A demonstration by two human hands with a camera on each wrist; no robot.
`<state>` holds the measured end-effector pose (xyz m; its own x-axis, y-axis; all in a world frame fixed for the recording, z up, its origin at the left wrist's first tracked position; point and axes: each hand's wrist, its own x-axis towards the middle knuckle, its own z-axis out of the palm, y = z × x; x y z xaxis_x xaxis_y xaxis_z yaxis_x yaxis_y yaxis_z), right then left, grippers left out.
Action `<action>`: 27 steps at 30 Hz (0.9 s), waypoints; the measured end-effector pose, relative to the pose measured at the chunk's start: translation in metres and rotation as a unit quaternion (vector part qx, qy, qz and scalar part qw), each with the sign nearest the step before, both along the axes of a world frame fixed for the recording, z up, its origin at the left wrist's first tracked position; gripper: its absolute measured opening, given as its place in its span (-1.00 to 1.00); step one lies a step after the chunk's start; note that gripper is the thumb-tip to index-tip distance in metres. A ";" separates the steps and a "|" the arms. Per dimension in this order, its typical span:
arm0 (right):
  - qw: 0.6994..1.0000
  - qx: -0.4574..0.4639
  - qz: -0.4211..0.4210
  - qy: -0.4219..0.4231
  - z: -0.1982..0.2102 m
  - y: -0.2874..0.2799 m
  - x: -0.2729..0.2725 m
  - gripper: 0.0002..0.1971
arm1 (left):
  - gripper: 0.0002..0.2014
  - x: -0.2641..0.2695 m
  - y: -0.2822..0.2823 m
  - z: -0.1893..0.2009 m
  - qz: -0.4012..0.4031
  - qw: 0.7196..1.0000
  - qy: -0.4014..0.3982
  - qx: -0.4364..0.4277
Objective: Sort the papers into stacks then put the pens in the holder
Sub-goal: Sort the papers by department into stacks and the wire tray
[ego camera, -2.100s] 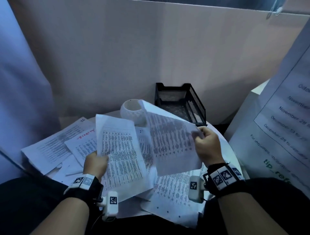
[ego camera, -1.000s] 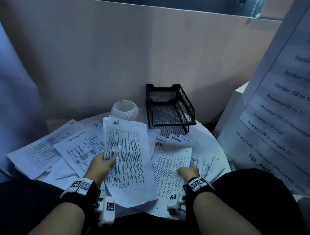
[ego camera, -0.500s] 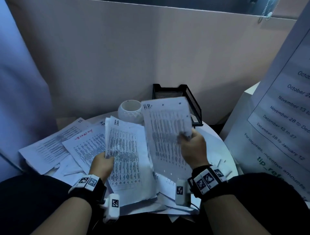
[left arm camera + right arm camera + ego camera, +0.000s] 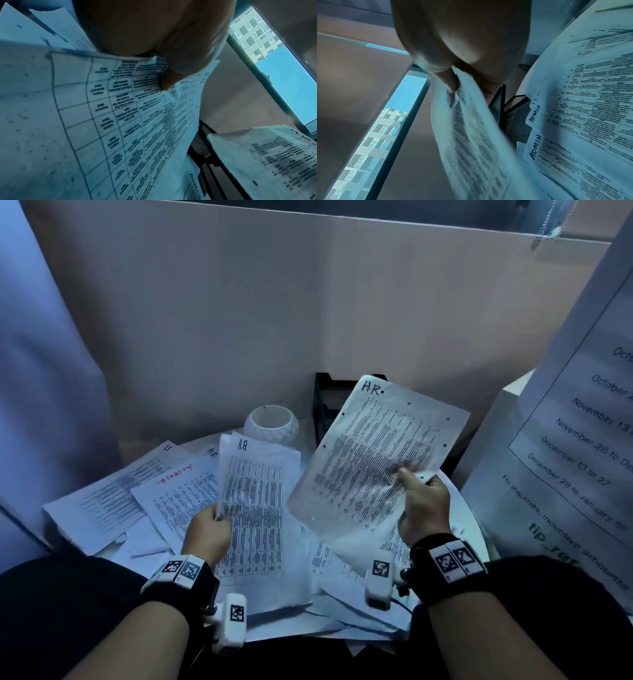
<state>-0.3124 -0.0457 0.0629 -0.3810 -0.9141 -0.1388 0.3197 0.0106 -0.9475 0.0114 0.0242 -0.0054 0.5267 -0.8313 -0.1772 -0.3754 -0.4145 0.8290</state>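
Setting reads to me as an office. Evidence: the small round white counter (image 4: 469, 529) is covered with printed sheets (image 4: 113, 494) bearing tables and handwritten department labels, "H.R" in the head view and "ADMIN" (image 4: 535, 113) in the right wrist view. A black mesh letter tray (image 4: 330, 398) stands at the counter's far edge against a plain partition panel (image 4: 274, 320). A posted notice (image 4: 582, 446) listing date ranges hangs to the right. Through a window (image 4: 281, 75) I see a multi-storey building.

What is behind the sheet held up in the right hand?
A black mesh tray stands behind the sheet; only its left corner shows. What it holds is covered.
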 end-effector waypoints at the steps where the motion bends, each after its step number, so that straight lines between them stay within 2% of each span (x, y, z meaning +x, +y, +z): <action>1: 1.000 0.005 -0.002 -0.005 -0.003 -0.001 0.000 -0.83 | -0.81 -0.001 0.000 0.002 -0.002 1.000 -0.012 0.003; 3: 1.000 0.008 0.000 -0.013 -0.006 -0.002 0.000 -0.93 | -0.73 0.000 0.001 0.004 -0.012 0.999 -0.044 0.006; 6: 0.999 0.024 0.042 0.012 -0.013 0.000 0.006 -0.81 | -0.76 -0.002 -0.001 0.005 -0.029 0.999 -0.015 0.010; 8: 0.994 0.053 0.081 0.043 -0.028 0.003 0.013 -0.78 | -0.85 -0.006 -0.002 0.008 -0.037 0.996 0.078 0.002; 11: 0.979 0.124 0.143 0.077 -0.054 0.011 0.026 -0.70 | -0.87 -0.014 -0.001 0.016 -0.053 0.969 0.239 -0.015; 13: 0.963 0.155 0.193 0.108 -0.064 0.019 0.038 -0.76 | -0.88 -0.022 0.002 0.022 -0.071 0.959 0.274 -0.017; 15: 0.949 0.179 0.226 0.126 -0.075 0.024 0.049 -0.74 | -0.79 -0.027 0.002 0.022 -0.074 0.959 0.274 -0.019; 17: 0.944 0.187 0.241 0.124 -0.078 0.029 0.057 -0.72 | -0.59 -0.028 0.001 0.015 -0.083 0.954 0.288 -0.015; 19: 0.942 0.187 0.241 0.144 -0.078 0.031 0.060 -0.72 | -0.41 -0.030 0.003 0.011 -0.114 0.961 0.252 0.000; 20: 0.942 0.193 0.231 0.150 -0.078 0.030 0.058 -0.74 | -0.47 -0.034 0.005 0.011 -0.129 0.966 0.225 0.001; 23: 0.956 0.206 0.172 0.121 -0.087 0.020 0.043 -0.81 | -0.82 -0.033 0.004 0.004 -0.138 0.978 0.154 0.001; 25: 0.954 0.239 0.097 0.157 -0.093 0.014 0.025 -0.78 | -0.80 -0.024 0.001 -0.007 -0.124 0.988 0.097 0.004; 27: 0.920 0.301 0.026 0.251 -0.102 0.012 0.001 -0.63 | -0.73 -0.015 -0.003 -0.016 -0.102 0.991 0.085 0.003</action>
